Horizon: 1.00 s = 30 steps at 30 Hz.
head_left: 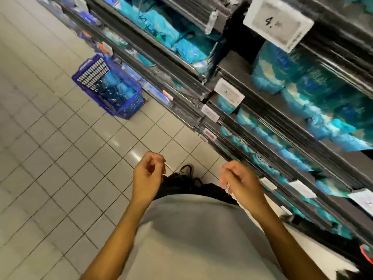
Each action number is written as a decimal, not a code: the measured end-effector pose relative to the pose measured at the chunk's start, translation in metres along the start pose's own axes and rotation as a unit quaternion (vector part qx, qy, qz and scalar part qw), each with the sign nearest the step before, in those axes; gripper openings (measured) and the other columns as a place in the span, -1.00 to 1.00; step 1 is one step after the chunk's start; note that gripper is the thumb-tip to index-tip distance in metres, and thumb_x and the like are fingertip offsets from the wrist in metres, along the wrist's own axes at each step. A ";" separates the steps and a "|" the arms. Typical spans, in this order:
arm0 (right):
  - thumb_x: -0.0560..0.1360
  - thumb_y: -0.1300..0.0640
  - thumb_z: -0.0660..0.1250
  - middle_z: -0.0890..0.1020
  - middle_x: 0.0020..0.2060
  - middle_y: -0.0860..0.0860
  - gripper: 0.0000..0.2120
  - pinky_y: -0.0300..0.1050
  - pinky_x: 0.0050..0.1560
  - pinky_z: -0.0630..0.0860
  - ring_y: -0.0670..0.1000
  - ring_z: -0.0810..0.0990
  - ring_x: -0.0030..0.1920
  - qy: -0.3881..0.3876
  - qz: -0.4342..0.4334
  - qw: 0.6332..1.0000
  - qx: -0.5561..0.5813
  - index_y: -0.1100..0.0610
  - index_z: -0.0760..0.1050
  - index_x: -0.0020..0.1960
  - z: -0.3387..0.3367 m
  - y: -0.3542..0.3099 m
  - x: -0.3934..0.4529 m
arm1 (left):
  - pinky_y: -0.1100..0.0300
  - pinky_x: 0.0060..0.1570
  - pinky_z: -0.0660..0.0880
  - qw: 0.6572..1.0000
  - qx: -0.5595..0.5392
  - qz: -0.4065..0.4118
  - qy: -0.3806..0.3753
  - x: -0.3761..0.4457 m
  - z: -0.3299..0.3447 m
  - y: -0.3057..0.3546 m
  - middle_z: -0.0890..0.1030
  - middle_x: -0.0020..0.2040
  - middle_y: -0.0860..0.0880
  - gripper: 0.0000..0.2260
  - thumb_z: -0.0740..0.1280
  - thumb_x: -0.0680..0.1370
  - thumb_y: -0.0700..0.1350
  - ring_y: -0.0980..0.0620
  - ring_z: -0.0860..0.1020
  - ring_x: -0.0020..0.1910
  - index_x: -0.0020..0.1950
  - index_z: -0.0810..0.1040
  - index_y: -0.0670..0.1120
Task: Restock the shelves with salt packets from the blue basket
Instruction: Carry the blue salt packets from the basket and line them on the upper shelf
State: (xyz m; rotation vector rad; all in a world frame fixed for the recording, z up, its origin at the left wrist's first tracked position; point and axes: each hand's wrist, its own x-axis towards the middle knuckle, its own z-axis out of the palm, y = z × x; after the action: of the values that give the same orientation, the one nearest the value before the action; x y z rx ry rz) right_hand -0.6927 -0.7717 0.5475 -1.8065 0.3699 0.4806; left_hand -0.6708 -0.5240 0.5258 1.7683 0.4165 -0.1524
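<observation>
Your left hand [148, 174] and right hand [238, 181] hang at lower centre of the frame, fingers loosely curled and holding nothing. The blue basket [121, 110] sits on the tiled floor [50, 148] at upper left, right against the base of the shelves [262, 122], with teal salt packets [117, 87] inside it. More teal packets fill the shelf rows along the right side. White price tags [229, 92] clip to the shelf edges. The view is motion-blurred.

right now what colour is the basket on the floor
Blue-purple, with a white grid panel on one side; the basket shows in the head view.
</observation>
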 end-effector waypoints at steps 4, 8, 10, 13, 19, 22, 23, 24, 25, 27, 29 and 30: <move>0.61 0.25 0.28 0.64 -0.37 -0.03 -0.79 -0.13 -0.36 0.50 -0.09 0.58 -0.37 -0.088 -0.006 0.995 -0.042 0.05 0.55 -0.15 0.030 -0.005 0.022 | 0.24 -0.48 0.45 0.991 -0.033 -0.063 0.113 -0.041 -0.035 -0.036 0.53 -0.39 -0.01 -0.82 0.25 0.68 -0.22 0.09 0.47 -0.44 -0.07 0.55 -0.24; 0.59 0.28 0.29 0.61 -0.46 -0.10 -0.76 -0.25 -0.45 0.45 -0.14 0.55 -0.45 -0.151 -0.013 0.986 -0.066 0.06 0.52 -0.22 0.074 -0.024 0.050 | 0.27 -0.46 0.46 0.963 -0.049 -0.119 0.239 -0.078 -0.063 -0.066 0.56 -0.38 0.00 -0.81 0.27 0.68 -0.10 0.08 0.49 -0.42 -0.10 0.59 -0.04; 0.58 0.29 0.31 0.57 -0.51 -0.07 -0.77 -0.24 -0.47 0.41 -0.06 0.53 -0.46 -0.182 0.003 0.982 -0.045 0.10 0.52 -0.24 0.100 -0.041 0.066 | 0.28 -0.48 0.45 0.946 -0.059 -0.134 0.290 -0.092 -0.073 -0.077 0.56 -0.38 0.02 -0.79 0.26 0.68 -0.10 0.11 0.48 -0.44 -0.13 0.58 0.04; 0.58 0.27 0.35 0.58 -0.46 -0.05 -0.80 -0.25 -0.45 0.44 -0.05 0.52 -0.44 -0.229 -0.039 0.972 -0.032 0.11 0.51 -0.21 0.140 -0.072 0.085 | 0.24 -0.48 0.44 0.914 -0.078 -0.173 0.360 -0.105 -0.089 -0.092 0.56 -0.36 0.02 -0.75 0.26 0.66 -0.19 0.11 0.47 -0.43 -0.15 0.58 0.07; 0.59 0.28 0.32 0.61 -0.40 0.02 -0.85 -0.22 -0.49 0.43 -0.05 0.56 -0.42 -0.264 -0.069 0.960 -0.068 0.19 0.56 -0.14 0.222 -0.127 0.113 | 0.22 -0.47 0.46 0.865 -0.130 -0.216 0.433 -0.097 -0.145 -0.115 0.58 -0.38 0.01 -0.70 0.26 0.66 -0.24 0.06 0.48 -0.42 -0.18 0.58 0.07; 0.60 0.29 0.31 0.63 -0.36 0.07 -0.90 -0.16 -0.46 0.45 -0.03 0.58 -0.39 -0.268 -0.062 0.958 -0.081 0.27 0.57 -0.07 0.262 -0.146 0.128 | 0.25 -0.46 0.49 0.870 -0.118 -0.203 0.433 -0.072 -0.193 -0.120 0.58 -0.37 -0.01 -0.79 0.25 0.66 -0.24 0.13 0.48 -0.47 -0.11 0.58 -0.04; 0.60 0.28 0.31 0.63 -0.35 0.08 -0.90 -0.15 -0.45 0.45 -0.02 0.58 -0.38 -0.263 -0.057 0.959 -0.085 0.26 0.57 -0.07 0.275 -0.151 0.131 | 0.24 -0.44 0.50 0.871 -0.124 -0.204 0.429 -0.062 -0.210 -0.121 0.59 -0.36 0.00 -0.81 0.25 0.66 -0.23 0.14 0.49 -0.46 -0.09 0.57 -0.06; 0.60 0.27 0.31 0.63 -0.35 0.08 -0.90 -0.13 -0.44 0.44 -0.01 0.59 -0.37 -0.256 -0.054 0.961 -0.089 0.24 0.57 -0.07 0.285 -0.156 0.134 | 0.23 -0.43 0.50 0.874 -0.130 -0.203 0.421 -0.050 -0.225 -0.121 0.59 -0.35 0.01 -0.81 0.24 0.67 -0.23 0.15 0.50 -0.45 -0.08 0.58 -0.06; 0.60 0.27 0.31 0.64 -0.34 0.09 -0.89 -0.10 -0.44 0.44 0.01 0.59 -0.37 -0.247 -0.050 0.963 -0.091 0.23 0.57 -0.08 0.296 -0.159 0.137 | 0.24 -0.43 0.50 0.880 -0.134 -0.200 0.409 -0.039 -0.242 -0.121 0.59 -0.33 -0.01 -0.81 0.24 0.66 -0.23 0.13 0.51 -0.43 -0.08 0.58 -0.05; 0.60 0.26 0.32 0.64 -0.34 0.10 -0.86 -0.09 -0.43 0.43 0.02 0.58 -0.37 -0.222 -0.038 0.970 -0.094 0.18 0.58 -0.12 0.312 -0.163 0.142 | 0.26 -0.46 0.48 0.897 -0.138 -0.185 0.376 -0.013 -0.273 -0.119 0.59 -0.32 -0.07 -0.80 0.23 0.66 -0.25 0.10 0.50 -0.43 -0.08 0.59 -0.06; 0.60 0.25 0.33 0.65 -0.35 0.09 -0.79 -0.11 -0.44 0.42 -0.01 0.58 -0.38 -0.194 -0.032 0.976 -0.091 0.07 0.60 -0.18 0.324 -0.166 0.147 | 0.29 -0.50 0.45 0.914 -0.135 -0.173 0.342 0.017 -0.304 -0.114 0.59 -0.34 -0.06 -0.81 0.23 0.66 -0.25 0.12 0.49 -0.46 -0.08 0.59 -0.10; 0.60 0.25 0.32 0.65 -0.35 0.07 -0.74 -0.13 -0.44 0.42 -0.02 0.57 -0.38 -0.181 -0.025 0.979 -0.090 0.02 0.60 -0.21 0.329 -0.169 0.150 | 0.29 -0.50 0.44 0.920 -0.132 -0.170 0.327 0.033 -0.319 -0.112 0.59 -0.35 -0.04 -0.82 0.23 0.66 -0.25 0.13 0.48 -0.47 -0.07 0.59 -0.12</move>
State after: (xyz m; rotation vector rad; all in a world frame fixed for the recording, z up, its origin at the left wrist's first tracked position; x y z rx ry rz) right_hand -0.5259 -0.4101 0.5323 -1.8501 0.0282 0.8135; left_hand -0.7189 -0.1900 0.4891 1.4294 1.1745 0.2556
